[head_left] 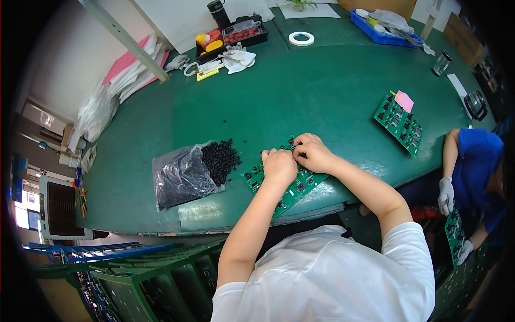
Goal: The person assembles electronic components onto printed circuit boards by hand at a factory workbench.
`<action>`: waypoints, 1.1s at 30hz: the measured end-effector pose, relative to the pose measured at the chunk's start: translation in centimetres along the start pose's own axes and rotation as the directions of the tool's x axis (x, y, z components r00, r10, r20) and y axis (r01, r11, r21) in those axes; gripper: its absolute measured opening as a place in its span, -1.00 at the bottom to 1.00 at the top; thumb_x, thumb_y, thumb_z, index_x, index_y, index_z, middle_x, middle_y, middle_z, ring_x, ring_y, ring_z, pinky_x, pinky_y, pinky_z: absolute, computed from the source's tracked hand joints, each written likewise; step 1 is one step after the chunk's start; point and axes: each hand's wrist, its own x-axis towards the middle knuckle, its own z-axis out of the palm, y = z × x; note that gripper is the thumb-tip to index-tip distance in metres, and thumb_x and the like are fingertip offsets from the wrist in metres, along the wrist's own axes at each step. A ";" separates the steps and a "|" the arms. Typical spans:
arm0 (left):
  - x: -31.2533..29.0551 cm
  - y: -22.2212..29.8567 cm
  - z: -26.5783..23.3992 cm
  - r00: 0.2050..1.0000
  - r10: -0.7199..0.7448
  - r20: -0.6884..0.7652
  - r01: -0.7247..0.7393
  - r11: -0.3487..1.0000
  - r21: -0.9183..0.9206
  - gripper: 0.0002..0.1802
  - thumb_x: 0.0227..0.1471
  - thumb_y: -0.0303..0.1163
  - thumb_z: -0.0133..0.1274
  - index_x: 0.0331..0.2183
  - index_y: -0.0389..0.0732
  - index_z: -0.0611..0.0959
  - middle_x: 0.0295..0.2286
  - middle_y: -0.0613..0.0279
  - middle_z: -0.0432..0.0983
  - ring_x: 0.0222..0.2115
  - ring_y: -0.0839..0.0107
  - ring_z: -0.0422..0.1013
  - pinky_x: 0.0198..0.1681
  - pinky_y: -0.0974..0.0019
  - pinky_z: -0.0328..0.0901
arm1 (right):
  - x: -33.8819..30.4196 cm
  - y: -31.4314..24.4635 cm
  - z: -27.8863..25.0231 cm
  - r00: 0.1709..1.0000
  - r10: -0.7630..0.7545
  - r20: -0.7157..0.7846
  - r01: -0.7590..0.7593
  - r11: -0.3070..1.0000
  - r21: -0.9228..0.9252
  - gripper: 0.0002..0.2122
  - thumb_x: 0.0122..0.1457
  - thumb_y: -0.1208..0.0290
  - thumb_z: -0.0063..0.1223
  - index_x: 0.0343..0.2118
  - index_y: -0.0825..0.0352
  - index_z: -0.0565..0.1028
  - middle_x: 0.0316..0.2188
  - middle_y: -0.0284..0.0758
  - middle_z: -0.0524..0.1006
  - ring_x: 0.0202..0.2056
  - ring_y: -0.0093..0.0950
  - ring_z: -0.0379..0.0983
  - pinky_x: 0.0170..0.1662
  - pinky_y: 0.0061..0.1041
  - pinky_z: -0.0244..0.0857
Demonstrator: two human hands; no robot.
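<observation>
A green circuit board (pixel 303 187) dotted with small black parts lies at the table's near edge, partly covered by my hands. My left hand (pixel 280 166) is closed over its middle, fingers bent down onto the board. Close beside it, my right hand (pixel 314 154) has thumb and fingers curled in a pinch at the far part of the board. Whatever small thing either hand grips is hidden by the fingers. To the left, a clear plastic bag (pixel 179 177) lies on its side, and a heap of small black pieces (pixel 221 160) spills from its mouth.
Another circuit board (pixel 398 123) with a pink paper (pixel 404 101) lies to the right. A tape roll (pixel 301 43), a blue tray (pixel 370 29) and a black tray (pixel 252 41) stand far back. At right, a co-worker in a blue shirt (pixel 472 161) holds a board (pixel 455 236) in gloved hands.
</observation>
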 end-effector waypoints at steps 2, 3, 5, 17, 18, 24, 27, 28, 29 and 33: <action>-0.4 0.1 0.1 0.995 0.019 -0.097 -0.019 1.000 -0.004 -0.85 -0.13 -0.36 0.03 -0.62 -0.18 0.61 -0.54 0.17 0.53 -0.41 0.19 0.42 -0.17 0.09 0.15 | -0.1 -0.2 -0.1 1.000 -0.009 -0.009 0.009 1.000 0.000 -0.95 -0.13 0.44 0.16 -0.56 0.25 0.54 -0.28 -0.30 0.45 -0.08 -0.27 0.32 0.04 -0.24 0.12; -0.5 0.2 0.1 0.995 0.011 -0.098 -0.011 1.000 -0.004 -0.85 -0.13 -0.36 0.03 -0.62 -0.18 0.61 -0.54 0.17 0.53 -0.41 0.19 0.42 -0.17 0.09 0.15 | 0.0 -0.3 -0.1 1.000 -0.015 -0.020 0.014 1.000 -0.002 -0.95 -0.14 0.45 0.15 -0.56 0.26 0.54 -0.27 -0.29 0.45 -0.08 -0.26 0.32 0.04 -0.23 0.12; -0.8 0.3 0.3 0.991 0.021 -0.136 -0.017 0.999 0.030 -0.86 -0.12 -0.37 0.03 -0.62 -0.17 0.60 -0.55 0.19 0.52 -0.41 0.20 0.41 -0.16 0.09 0.14 | 0.2 -0.9 -0.2 1.000 -0.025 -0.014 0.024 0.999 -0.044 -0.96 -0.14 0.46 0.14 -0.57 0.27 0.53 -0.27 -0.29 0.45 -0.08 -0.26 0.32 0.05 -0.23 0.12; -1.3 0.3 0.5 0.982 0.021 -0.188 -0.031 0.998 -0.051 -0.89 -0.18 -0.40 0.05 -0.64 -0.13 0.63 -0.55 0.20 0.46 -0.41 0.23 0.36 -0.20 0.12 0.13 | 0.8 -2.0 0.0 0.999 -0.039 0.034 0.045 0.978 -0.203 -0.95 -0.16 0.51 0.10 -0.58 0.35 0.53 -0.20 -0.25 0.47 0.00 -0.24 0.30 0.18 -0.07 0.00; -1.5 0.2 0.3 0.990 0.036 -0.137 -0.042 0.998 -0.047 -0.90 -0.17 -0.39 0.06 -0.59 -0.14 0.64 -0.51 0.17 0.47 -0.38 0.20 0.37 -0.17 0.11 0.15 | 1.0 -2.2 0.0 0.994 -0.103 0.035 0.108 0.961 -0.255 -0.96 -0.16 0.51 0.10 -0.58 0.33 0.54 -0.22 -0.26 0.48 -0.01 -0.26 0.30 0.15 -0.07 0.02; -4.2 -4.8 -3.2 0.877 -0.081 -0.474 -0.065 0.957 -0.283 -0.79 -0.21 -0.46 0.09 -0.38 -0.21 0.63 -0.34 0.07 0.52 -0.25 0.08 0.41 -0.17 0.03 0.29 | 3.6 -3.4 -2.0 0.978 -0.103 0.182 0.150 0.953 -0.264 -0.93 -0.10 0.45 0.04 -0.57 0.27 0.54 -0.34 -0.29 0.51 -0.12 -0.28 0.38 0.03 -0.14 0.17; -7.3 -11.1 -3.1 0.824 -0.262 -0.502 0.247 0.964 -0.098 -0.85 -0.20 -0.42 0.12 -0.43 -0.17 0.64 -0.40 0.16 0.51 -0.31 0.11 0.39 -0.24 0.02 0.23 | 6.9 -4.2 0.2 0.987 -0.016 0.162 0.033 0.994 -0.100 -0.87 -0.03 0.41 -0.03 -0.43 0.29 0.52 -0.42 -0.24 0.53 -0.27 -0.21 0.46 -0.19 -0.19 0.32; -8.5 -12.5 -2.6 0.824 -0.266 -0.500 0.291 0.956 -0.030 -0.86 -0.20 -0.40 0.14 -0.45 -0.15 0.64 -0.42 0.19 0.48 -0.32 0.15 0.37 -0.23 0.08 0.21 | 8.2 -4.7 1.9 0.982 0.033 0.187 -0.023 0.998 -0.054 -0.86 -0.01 0.41 -0.03 -0.40 0.29 0.51 -0.41 -0.22 0.53 -0.27 -0.18 0.47 -0.22 -0.18 0.34; -9.0 -12.9 -2.3 0.822 -0.265 -0.505 0.292 0.956 -0.025 -0.86 -0.20 -0.40 0.14 -0.45 -0.15 0.64 -0.42 0.19 0.48 -0.32 0.15 0.37 -0.23 0.08 0.21 | 9.1 -4.5 3.7 0.973 0.027 0.229 -0.009 0.997 -0.079 -0.85 -0.01 0.42 -0.03 -0.38 0.29 0.51 -0.40 -0.21 0.54 -0.28 -0.17 0.47 -0.23 -0.18 0.35; -9.3 -13.7 -1.1 0.906 -0.247 -0.344 0.306 0.943 0.130 -0.90 -0.20 -0.39 0.14 -0.48 -0.11 0.65 -0.45 0.26 0.47 -0.32 0.20 0.37 -0.22 0.12 0.20 | 11.6 -3.3 7.7 0.908 0.125 0.401 -0.029 0.971 -0.236 -0.84 -0.05 0.47 -0.03 -0.37 0.30 0.51 -0.38 -0.18 0.55 -0.27 -0.16 0.48 -0.23 -0.17 0.36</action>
